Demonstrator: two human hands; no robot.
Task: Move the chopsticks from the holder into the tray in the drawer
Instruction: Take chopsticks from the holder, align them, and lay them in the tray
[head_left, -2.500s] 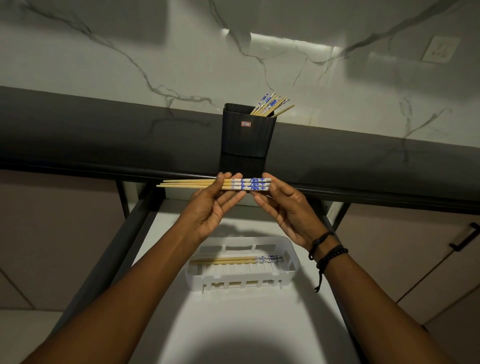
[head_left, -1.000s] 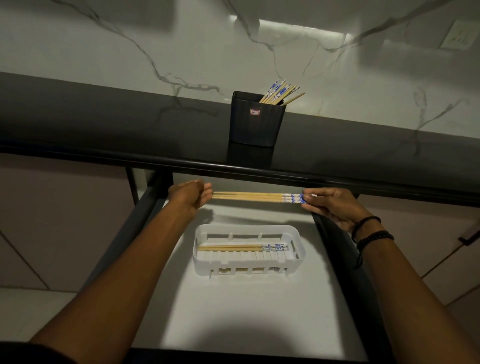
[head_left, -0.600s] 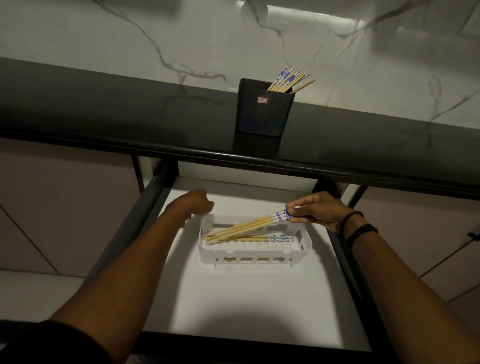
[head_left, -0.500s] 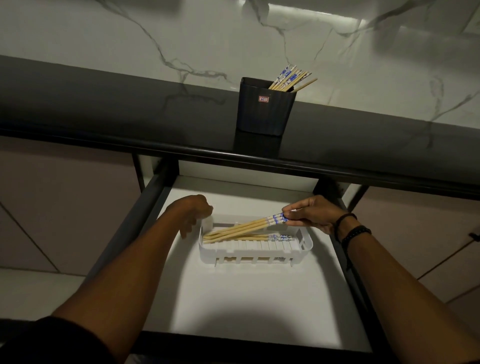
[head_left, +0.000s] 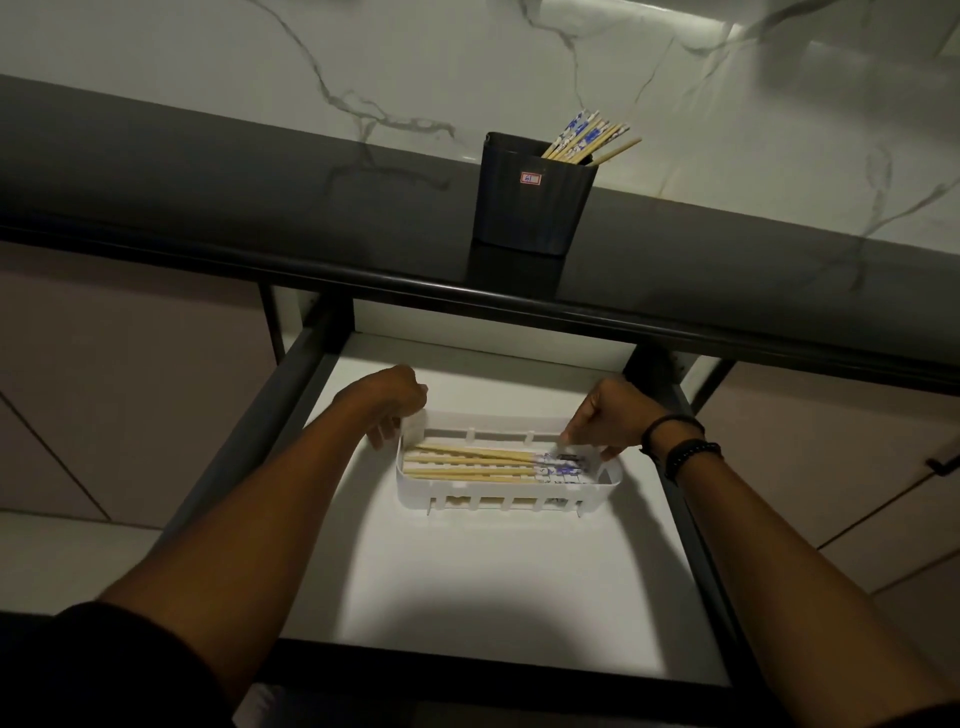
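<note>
Now the chopsticks (head_left: 483, 464) lie flat in the tray (head_left: 511, 492), no longer tilted. Our right fingers (head_left: 573, 439) touch their 3 o'clock ends, grip unclear; left fingers (head_left: 379, 435) hang loose at 9 o'clock. The holder (head_left: 530, 213) holds more.

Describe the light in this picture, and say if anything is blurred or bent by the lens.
Head view: dim overall, brightest on the drawer floor around the tray, glare strip on the marble wall. Head view: a soft shadow darkens the floor's near end. Head view: left hand fingers blurred, chopsticks sharp, counter edge slightly bowed by the wide lens.
</note>
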